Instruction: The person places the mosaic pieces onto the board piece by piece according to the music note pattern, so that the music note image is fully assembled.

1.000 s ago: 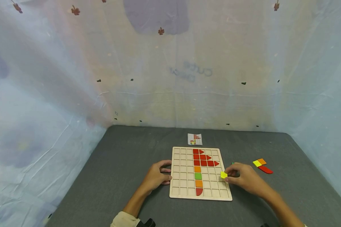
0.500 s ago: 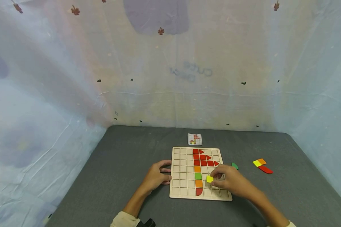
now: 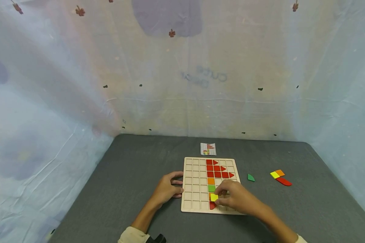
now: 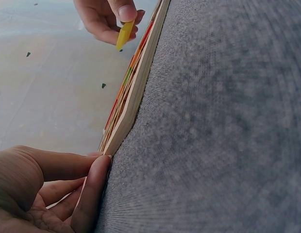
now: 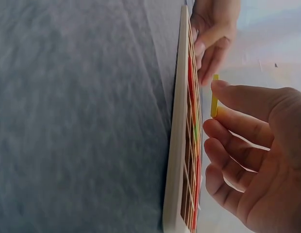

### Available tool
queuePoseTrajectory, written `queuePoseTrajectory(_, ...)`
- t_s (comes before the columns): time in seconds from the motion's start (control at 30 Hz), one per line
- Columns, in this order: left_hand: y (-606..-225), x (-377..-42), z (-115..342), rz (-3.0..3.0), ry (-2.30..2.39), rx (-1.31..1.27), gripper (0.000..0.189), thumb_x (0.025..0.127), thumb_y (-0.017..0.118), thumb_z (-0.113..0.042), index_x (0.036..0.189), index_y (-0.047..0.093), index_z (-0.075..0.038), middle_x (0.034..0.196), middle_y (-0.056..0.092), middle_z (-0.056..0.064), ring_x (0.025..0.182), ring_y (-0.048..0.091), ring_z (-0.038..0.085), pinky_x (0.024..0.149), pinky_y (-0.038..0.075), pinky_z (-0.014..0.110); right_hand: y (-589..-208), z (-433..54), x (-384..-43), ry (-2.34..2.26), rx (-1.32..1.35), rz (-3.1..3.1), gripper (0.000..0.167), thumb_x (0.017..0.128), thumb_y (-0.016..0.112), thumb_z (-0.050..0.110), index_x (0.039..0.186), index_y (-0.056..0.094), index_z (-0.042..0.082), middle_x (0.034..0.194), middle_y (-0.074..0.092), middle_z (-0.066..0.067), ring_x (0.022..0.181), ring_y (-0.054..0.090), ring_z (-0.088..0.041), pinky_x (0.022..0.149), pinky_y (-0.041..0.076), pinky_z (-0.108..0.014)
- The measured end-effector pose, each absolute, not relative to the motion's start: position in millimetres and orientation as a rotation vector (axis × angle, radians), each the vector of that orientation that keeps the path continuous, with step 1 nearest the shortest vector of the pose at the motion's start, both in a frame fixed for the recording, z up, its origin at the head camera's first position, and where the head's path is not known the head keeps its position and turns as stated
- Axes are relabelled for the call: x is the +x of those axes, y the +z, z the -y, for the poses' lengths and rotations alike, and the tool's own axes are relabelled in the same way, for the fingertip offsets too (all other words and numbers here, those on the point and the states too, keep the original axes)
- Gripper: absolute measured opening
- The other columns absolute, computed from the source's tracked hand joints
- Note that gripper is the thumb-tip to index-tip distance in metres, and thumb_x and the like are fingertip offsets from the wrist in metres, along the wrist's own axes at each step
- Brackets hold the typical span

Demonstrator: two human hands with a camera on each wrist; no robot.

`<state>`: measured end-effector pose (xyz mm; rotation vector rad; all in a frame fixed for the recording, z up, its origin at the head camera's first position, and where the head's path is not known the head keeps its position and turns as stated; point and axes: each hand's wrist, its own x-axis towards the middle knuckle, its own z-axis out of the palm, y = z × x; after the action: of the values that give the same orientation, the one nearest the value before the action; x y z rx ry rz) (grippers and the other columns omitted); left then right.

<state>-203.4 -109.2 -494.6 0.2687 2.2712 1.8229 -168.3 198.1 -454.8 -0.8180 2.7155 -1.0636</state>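
Observation:
My right hand (image 3: 238, 199) pinches a yellow square tile (image 3: 214, 197) between thumb and fingertips. It hovers above the lower middle of a wooden grid board (image 3: 196, 197); the right wrist view shows the tile (image 5: 214, 97) on edge, apart from the board. My left hand (image 3: 167, 189) rests at the board's left edge, its thumb and fingers touching the rim with fingers relaxed. Set in the board are red squares with pointed red pieces (image 3: 218, 174), an orange square (image 3: 211, 181), and a green square (image 3: 211, 188). Below, the yellow tile partly hides another orange square and a red rounded piece (image 3: 212, 206).
A small printed pattern card (image 3: 208, 149) lies behind the board. To the right are a green quarter-round piece (image 3: 250, 178), an orange tile (image 3: 280, 172), a yellow tile (image 3: 274, 175) and a red rounded piece (image 3: 284, 181) on the grey table (image 3: 134, 162). A sheet (image 3: 182, 111) hangs around.
My right hand has carried the yellow tile leftward from the board's right edge to above its coloured column. The green piece has come fully into view. The left hand has stayed still.

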Motion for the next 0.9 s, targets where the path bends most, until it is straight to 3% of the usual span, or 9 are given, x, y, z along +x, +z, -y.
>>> queuePoseTrajectory(0.57, -494.3, -203.7, 108.7, -2.272, 1.826, 0.262, 0.067, 0.086, 0.079, 0.007, 0.149, 0.059, -0.002, 0.120, 0.071, 0.022, 0.090, 0.076, 0.023, 0.067, 0.067, 0.035, -455.1, -173.8, -164.3, -1.008, -0.936, -2.738, 0.020, 0.085, 0.091, 0.030, 0.096, 0.077, 0.020, 0.088, 0.062, 0.010, 0.082, 0.053, -0.006, 0.070, 0.046, -0.023)
queuePoseTrajectory(0.9, -493.7, -202.3, 108.6, -2.277, 1.826, 0.267, 0.067, 0.086, 0.080, 0.007, 0.149, 0.058, -0.001, 0.121, 0.070, 0.023, 0.091, 0.076, 0.024, 0.068, 0.068, 0.038, -458.6, -171.7, -164.0, -0.957, -0.912, -2.707, 0.017, 0.087, 0.089, 0.025, 0.096, 0.076, 0.020, 0.088, 0.062, 0.011, 0.083, 0.053, -0.003, 0.072, 0.049, -0.023)
